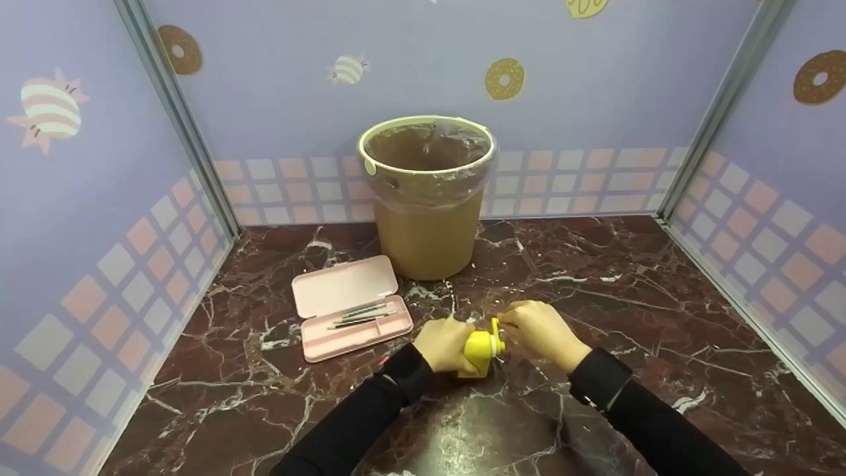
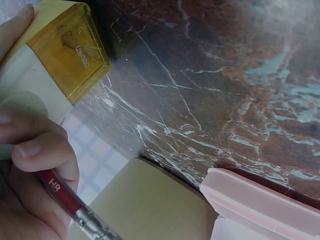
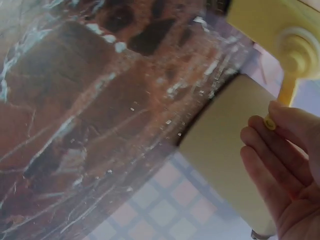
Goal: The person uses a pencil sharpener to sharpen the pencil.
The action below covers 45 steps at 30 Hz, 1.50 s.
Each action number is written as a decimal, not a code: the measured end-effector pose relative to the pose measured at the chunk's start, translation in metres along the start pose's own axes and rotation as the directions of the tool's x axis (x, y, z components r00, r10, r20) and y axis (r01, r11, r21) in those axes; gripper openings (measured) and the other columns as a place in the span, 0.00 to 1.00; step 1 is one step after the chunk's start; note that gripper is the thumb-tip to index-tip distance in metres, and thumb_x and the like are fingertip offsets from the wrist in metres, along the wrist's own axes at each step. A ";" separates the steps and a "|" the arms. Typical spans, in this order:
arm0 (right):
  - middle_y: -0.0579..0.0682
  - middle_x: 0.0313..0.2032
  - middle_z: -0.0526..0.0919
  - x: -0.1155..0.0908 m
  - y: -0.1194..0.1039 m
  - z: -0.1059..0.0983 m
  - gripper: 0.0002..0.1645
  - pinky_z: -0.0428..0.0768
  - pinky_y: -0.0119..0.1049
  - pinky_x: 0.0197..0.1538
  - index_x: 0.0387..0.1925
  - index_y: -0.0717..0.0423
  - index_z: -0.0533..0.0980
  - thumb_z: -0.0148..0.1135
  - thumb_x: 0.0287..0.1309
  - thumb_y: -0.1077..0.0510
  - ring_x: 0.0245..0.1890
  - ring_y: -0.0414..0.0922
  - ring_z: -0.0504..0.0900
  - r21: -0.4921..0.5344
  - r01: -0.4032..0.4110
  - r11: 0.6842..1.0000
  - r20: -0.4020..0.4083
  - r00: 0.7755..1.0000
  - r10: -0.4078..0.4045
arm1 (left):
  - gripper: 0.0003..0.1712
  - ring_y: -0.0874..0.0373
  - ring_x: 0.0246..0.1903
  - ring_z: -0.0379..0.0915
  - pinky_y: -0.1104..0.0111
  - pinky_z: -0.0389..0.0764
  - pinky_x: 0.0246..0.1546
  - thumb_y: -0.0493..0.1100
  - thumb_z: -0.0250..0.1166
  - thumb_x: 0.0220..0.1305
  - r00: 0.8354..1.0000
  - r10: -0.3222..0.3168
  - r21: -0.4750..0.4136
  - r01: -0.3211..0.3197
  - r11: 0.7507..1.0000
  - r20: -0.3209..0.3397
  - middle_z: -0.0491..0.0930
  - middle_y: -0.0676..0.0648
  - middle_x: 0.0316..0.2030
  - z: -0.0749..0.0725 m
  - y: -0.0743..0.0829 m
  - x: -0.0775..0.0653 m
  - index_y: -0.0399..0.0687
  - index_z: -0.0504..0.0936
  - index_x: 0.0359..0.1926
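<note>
A yellow crank pencil sharpener point(image 1: 478, 349) stands on the dark marbled table between the two hands. The left hand point(image 1: 444, 344) grips it from the left side. In the left wrist view that hand also holds a red HB pencil point(image 2: 61, 194), whose metal ferrule end points away from the sharpener; the pencil's front part is hidden by the fingers. A clear amber shavings drawer point(image 2: 77, 52) shows at the sharpener's base. The right hand point(image 1: 538, 330) pinches the knob of the yellow crank point(image 3: 286, 92) between thumb and fingers, with the crank arm standing upward in the head view.
An open pink pencil case point(image 1: 310, 352) with several pencils point(image 1: 360, 316) lies to the left. Behind it stands a tan waste bin point(image 1: 429, 238) lined with a clear bag. Patterned panels point(image 1: 581, 86) enclose the table at the back and sides.
</note>
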State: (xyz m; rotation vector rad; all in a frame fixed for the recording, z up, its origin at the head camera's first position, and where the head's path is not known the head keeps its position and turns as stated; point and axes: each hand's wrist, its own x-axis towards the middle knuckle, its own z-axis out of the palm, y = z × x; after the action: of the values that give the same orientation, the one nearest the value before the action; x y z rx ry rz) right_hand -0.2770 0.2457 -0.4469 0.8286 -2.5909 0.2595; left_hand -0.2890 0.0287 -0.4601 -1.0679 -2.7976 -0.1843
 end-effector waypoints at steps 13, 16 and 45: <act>0.48 0.24 0.88 0.003 0.005 0.013 0.10 0.82 0.46 0.29 0.21 0.53 0.82 0.70 0.57 0.63 0.25 0.49 0.86 0.041 0.013 0.999 0.084 0.996 -0.017 | 0.28 0.52 0.30 0.84 0.59 0.84 0.29 0.61 0.82 0.38 1.000 0.003 -0.001 -0.003 1.000 -0.026 0.87 0.49 0.31 -0.001 -0.001 0.000 0.49 0.84 0.35; 0.48 0.23 0.87 0.000 0.007 0.017 0.08 0.82 0.46 0.30 0.22 0.53 0.84 0.71 0.55 0.64 0.25 0.49 0.85 0.048 0.027 0.998 0.095 0.995 -0.031 | 0.29 0.52 0.30 0.84 0.59 0.84 0.29 0.62 0.82 0.38 1.000 0.006 0.003 -0.006 1.000 -0.028 0.87 0.50 0.31 0.001 -0.001 0.000 0.50 0.83 0.35; 0.48 0.28 0.91 -0.038 -0.001 0.027 0.02 0.85 0.34 0.35 0.30 0.55 0.88 0.74 0.55 0.60 0.27 0.42 0.87 0.200 0.131 0.971 0.120 0.980 -0.157 | 0.32 0.54 0.29 0.84 0.59 0.84 0.29 0.65 0.84 0.34 0.996 -0.091 -0.053 0.090 0.995 -0.011 0.87 0.50 0.30 0.002 0.005 0.000 0.50 0.84 0.33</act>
State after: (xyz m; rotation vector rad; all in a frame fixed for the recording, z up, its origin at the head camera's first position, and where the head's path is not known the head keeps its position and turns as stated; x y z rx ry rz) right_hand -0.2568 0.2561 -0.4876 1.1339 -2.6433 0.4278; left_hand -0.2862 0.0328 -0.4613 -0.9477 -2.8459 -0.2757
